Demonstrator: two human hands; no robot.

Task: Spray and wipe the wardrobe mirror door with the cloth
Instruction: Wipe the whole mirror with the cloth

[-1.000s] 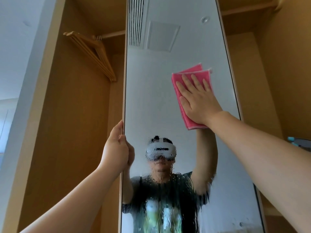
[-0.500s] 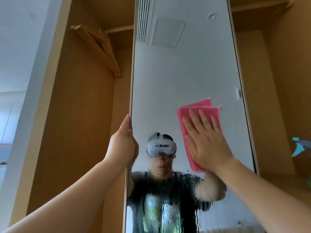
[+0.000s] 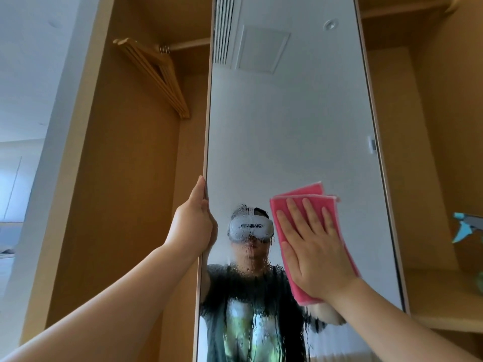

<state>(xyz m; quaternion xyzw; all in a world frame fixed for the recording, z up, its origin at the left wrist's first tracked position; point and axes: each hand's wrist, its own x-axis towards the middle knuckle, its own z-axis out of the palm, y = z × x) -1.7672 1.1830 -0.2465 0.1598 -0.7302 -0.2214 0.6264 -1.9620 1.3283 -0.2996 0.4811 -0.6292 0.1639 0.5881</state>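
Observation:
The tall wardrobe mirror door (image 3: 287, 121) fills the middle of the view. Its upper part is dry, while spray droplets and runs cover the lower part. My right hand (image 3: 313, 249) presses a folded pink cloth (image 3: 326, 202) flat against the glass on the right side, fingers straight and spread. My left hand (image 3: 193, 226) grips the door's left edge at mid height, thumb on the front and fingers wrapped behind. A teal spray bottle (image 3: 467, 228) shows partly at the right edge, standing on a shelf.
Several wooden hangers (image 3: 156, 74) hang on a rail in the open wardrobe bay to the left. A wooden shelf (image 3: 444, 299) sits to the right of the door. A white wall (image 3: 31, 100) lies at far left.
My right hand has slid the cloth down the mirror from the upper right into the wet zone. My left hand has kept its grip on the door edge.

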